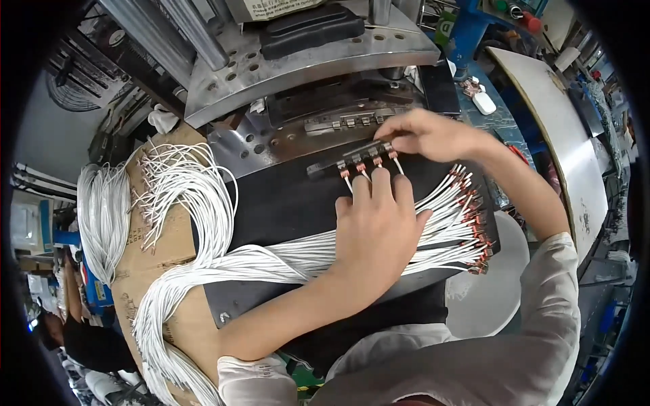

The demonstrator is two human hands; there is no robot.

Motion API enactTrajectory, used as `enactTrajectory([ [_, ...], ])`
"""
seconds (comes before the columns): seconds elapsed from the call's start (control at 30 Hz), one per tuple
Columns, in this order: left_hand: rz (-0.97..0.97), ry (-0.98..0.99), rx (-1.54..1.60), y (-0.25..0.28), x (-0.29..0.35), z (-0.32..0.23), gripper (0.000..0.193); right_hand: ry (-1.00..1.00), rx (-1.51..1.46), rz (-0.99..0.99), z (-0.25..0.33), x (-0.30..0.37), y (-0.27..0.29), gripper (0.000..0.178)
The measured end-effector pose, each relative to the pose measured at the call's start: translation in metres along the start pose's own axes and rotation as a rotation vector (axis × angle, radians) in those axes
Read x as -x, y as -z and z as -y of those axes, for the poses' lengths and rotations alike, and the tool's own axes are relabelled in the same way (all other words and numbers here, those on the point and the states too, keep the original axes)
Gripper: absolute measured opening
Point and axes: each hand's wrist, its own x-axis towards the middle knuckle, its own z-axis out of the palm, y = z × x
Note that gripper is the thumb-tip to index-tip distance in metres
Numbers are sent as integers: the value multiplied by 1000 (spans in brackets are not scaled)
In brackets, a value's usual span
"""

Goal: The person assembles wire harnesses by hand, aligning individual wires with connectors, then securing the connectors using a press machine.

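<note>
A dark metal bar fixture [352, 159] lies tilted over the black work surface. Several white wires with red-and-metal terminal ends [378, 162] sit along its front side. My right hand [433, 137] pinches the bar's right end between thumb and fingers. Just below the bar, my left hand [378, 227] is palm down with its fingers on these wires; its fingertips partly hide them. Under and beside that hand runs a thick bundle of white wires [291, 257], whose red-and-metal terminal ends [477, 237] fan out on the right.
Behind the bar stands a press with a thick steel plate [311, 64] and a lower slotted metal block [352, 122]. More white wires [203, 203] lie on brown cardboard [183, 247] at left. A round stool [491, 281] is at right. Another person [91, 338] is at far left.
</note>
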Motion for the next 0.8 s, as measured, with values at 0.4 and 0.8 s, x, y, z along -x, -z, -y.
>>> enactTrajectory([
  [0.4,-200,-12,-68,-14,-98,114,27,453,866,-693,-78,-124,66,43],
  [0.8,-39,103,17,-11,-108,132,40,633,523,-709,-73,-139,44,26],
])
